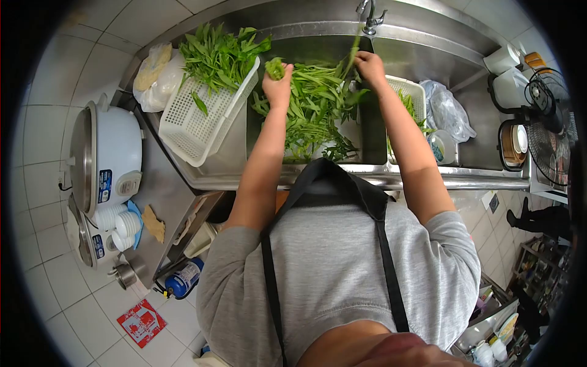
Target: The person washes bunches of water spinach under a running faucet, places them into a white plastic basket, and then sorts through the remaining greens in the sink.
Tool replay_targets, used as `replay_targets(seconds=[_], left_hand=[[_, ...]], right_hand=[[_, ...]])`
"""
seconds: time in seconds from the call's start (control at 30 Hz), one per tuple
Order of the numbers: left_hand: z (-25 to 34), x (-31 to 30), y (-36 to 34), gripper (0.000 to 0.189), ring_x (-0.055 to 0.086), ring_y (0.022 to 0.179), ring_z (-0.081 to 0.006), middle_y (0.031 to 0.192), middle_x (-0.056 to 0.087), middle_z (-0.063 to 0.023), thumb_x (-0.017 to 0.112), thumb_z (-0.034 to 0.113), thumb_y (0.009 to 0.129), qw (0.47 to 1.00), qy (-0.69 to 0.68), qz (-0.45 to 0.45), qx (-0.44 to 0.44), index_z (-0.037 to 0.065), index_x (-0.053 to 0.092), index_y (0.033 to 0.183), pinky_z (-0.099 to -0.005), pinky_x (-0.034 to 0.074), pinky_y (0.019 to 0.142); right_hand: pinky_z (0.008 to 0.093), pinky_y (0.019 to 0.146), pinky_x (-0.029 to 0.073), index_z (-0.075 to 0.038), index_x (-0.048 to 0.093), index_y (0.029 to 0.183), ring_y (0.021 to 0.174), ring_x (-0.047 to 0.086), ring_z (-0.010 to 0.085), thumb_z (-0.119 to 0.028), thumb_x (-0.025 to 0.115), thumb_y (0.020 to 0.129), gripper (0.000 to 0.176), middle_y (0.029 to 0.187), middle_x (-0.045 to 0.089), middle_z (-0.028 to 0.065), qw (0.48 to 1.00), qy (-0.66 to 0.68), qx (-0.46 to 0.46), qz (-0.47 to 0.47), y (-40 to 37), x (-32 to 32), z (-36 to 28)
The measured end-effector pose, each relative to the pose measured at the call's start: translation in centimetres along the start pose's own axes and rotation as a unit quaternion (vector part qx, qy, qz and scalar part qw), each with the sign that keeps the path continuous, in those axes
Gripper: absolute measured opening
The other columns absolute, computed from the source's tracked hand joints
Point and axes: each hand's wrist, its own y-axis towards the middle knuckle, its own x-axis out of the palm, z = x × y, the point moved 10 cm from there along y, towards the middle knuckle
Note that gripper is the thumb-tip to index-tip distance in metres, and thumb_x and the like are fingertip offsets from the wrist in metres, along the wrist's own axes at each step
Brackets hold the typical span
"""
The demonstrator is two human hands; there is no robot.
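My left hand [278, 90] is closed around a small bunch of green stems [276, 69], their ends pointing up, over the left side of the sink. Across from it, my right hand [370, 66] pinches a long stalk of leafy greens [353, 56], which look like water spinach. A large heap of the same greens [312, 104] fills the steel sink basin [374, 131] beneath both hands. To the left, a white perforated basket [199, 125] sits tilted on the counter, with more greens [220, 55] piled at its far end.
A faucet [370, 24] stands behind the basin. Right of it are another white basket [411, 88] with some greens, a clear plastic bag [449, 107] and a white tub [443, 145]. A large rice cooker [119, 153] is at left, a fan [547, 122] at far right.
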Motion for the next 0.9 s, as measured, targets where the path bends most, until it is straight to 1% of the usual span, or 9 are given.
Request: replay_targets(seconds=[0.13,0.27,0.33,0.47,0.63,0.77,0.83,0.87,0.9], left_hand=[[-1.0,-3.0,0.0,0.02,0.056,0.074,-0.0149,0.083,0.061,-0.0047,0.067,0.018,0.073,0.998,0.037,0.05,0.017,0.004,0.06,0.086,-0.0294,0.043,0.068],[-1.4,-3.1,-0.2,0.024,0.059,0.076,-0.0203,0.085,0.062,-0.0087,0.062,0.023,0.077,0.983,0.183,0.005,0.025,0.004,0.06,0.092,-0.0323,0.044,0.068],[-0.6,-2.3,-0.7,0.025,0.06,0.077,-0.0196,0.084,0.062,-0.0085,0.062,0.021,0.077,0.983,0.181,-0.028,0.034,0.002,0.06,0.092,-0.0322,0.044,0.068],[0.9,0.0,-0.8,0.023,0.059,0.078,-0.0163,0.085,0.063,-0.0068,0.066,0.02,0.074,0.993,0.088,-0.059,0.042,0.002,0.061,0.088,-0.0297,0.044,0.07],[3.1,2.0,0.3,0.029,0.056,0.075,-0.0129,0.084,0.062,-0.0057,0.068,0.02,0.073,0.991,0.096,-0.051,0.075,0.001,0.059,0.093,-0.0257,0.043,0.07],[0.2,1.1,1.0,0.023,0.058,0.067,-0.0155,0.078,0.062,-0.0077,0.066,0.018,0.073,0.992,-0.087,-0.063,-0.066,0.0,0.058,0.084,-0.0282,0.043,0.063],[0.1,0.3,1.1,0.018,0.058,0.067,-0.0138,0.075,0.061,-0.0081,0.066,0.013,0.074,0.989,-0.116,-0.048,-0.08,-0.001,0.057,0.08,-0.0268,0.044,0.064],[0.2,0.0,1.0,0.017,0.058,0.067,-0.0138,0.075,0.061,-0.0082,0.065,0.012,0.074,0.989,-0.113,-0.046,-0.081,-0.001,0.057,0.08,-0.0264,0.044,0.063],[-0.2,-0.3,1.1,0.016,0.058,0.066,-0.0138,0.075,0.061,-0.0083,0.065,0.011,0.074,0.989,-0.11,-0.044,-0.083,-0.002,0.057,0.08,-0.026,0.044,0.063]], right_hand=[[0.0262,0.064,0.045,-0.003,0.064,0.085,0.066,0.058,0.0117,-0.018,0.059,0.075,0.018,0.072,0.064,0.0056,0.983,0.154,0.092,0.033,1.0,-3.9,3.2],[0.0267,0.062,0.045,-0.003,0.064,0.082,0.064,0.059,0.0136,-0.018,0.055,0.076,0.018,0.069,0.063,0.0076,0.984,0.08,0.073,0.142,1.9,-9.4,3.9],[0.0332,0.067,0.045,-0.004,0.061,0.087,0.072,0.06,0.0241,-0.019,0.053,0.077,0.019,0.077,0.063,0.0128,0.989,0.035,0.045,0.136,2.0,-10.1,2.1],[0.0427,0.071,0.044,-0.006,0.054,0.092,0.082,0.054,0.0386,-0.017,0.049,0.079,0.018,0.086,0.058,0.0211,0.985,-0.148,-0.089,-0.017,1.2,-3.5,-3.6],[0.0435,0.068,0.043,-0.005,0.055,0.09,0.078,0.054,0.0383,-0.019,0.054,0.078,0.018,0.08,0.057,0.02,0.935,-0.189,-0.173,-0.243,-3.3,6.0,-5.9],[0.0375,0.065,0.044,-0.003,0.055,0.087,0.069,0.057,0.03,-0.018,0.054,0.08,0.018,0.074,0.059,0.0147,0.928,-0.149,-0.196,-0.281,-4.1,7.6,-5.9],[0.0304,0.066,0.043,0.001,0.056,0.088,0.066,0.056,0.016,-0.021,0.053,0.083,0.022,0.071,0.059,0.0063,0.908,0.143,-0.033,-0.393,-4.7,8.4,-4.8],[0.0237,0.068,0.04,0.002,0.057,0.085,0.067,0.051,0.007,-0.02,0.049,0.086,0.023,0.07,0.057,0.0003,0.894,0.207,0.053,-0.395,-5.0,8.6,-3.8],[0.0237,0.068,0.04,0.002,0.057,0.085,0.067,0.051,0.007,-0.02,0.049,0.086,0.023,0.07,0.057,0.0003,0.893,0.207,0.054,-0.395,-4.9,8.4,-3.7]])
